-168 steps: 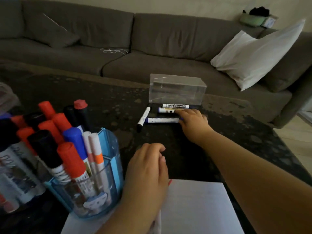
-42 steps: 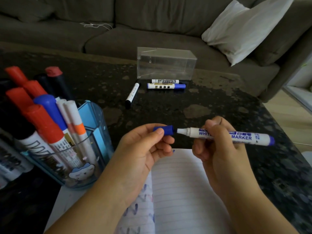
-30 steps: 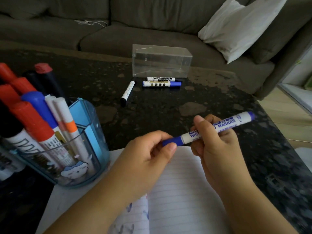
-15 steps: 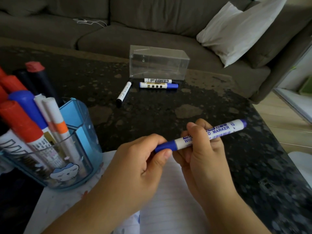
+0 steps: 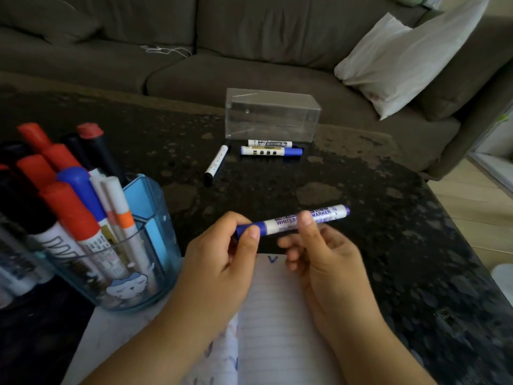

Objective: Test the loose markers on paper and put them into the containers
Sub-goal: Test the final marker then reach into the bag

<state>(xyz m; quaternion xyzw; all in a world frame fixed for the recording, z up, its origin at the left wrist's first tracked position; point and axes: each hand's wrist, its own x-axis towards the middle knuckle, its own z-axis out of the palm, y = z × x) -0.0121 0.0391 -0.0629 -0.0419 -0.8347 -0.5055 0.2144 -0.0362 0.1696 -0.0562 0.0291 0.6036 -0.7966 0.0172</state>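
Recapped marker, probably "WHITEBOARD MARKER"

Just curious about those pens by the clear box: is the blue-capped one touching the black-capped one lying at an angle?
Apart. The head view shows dark table between the blue-capped pen and the angled black-capped pen.

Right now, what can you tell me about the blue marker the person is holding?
The blue marker has a white barrel printed with purple words, "WHITEBOARD MARKER" as far as it reads, a blue cap on its left end and a blue tip at the other. It looks like plastic. It lies nearly level, its right end slightly higher, above the lined paper and the dark table. The left hand pinches the cap; the right hand grips the barrel, its thumb over the print.
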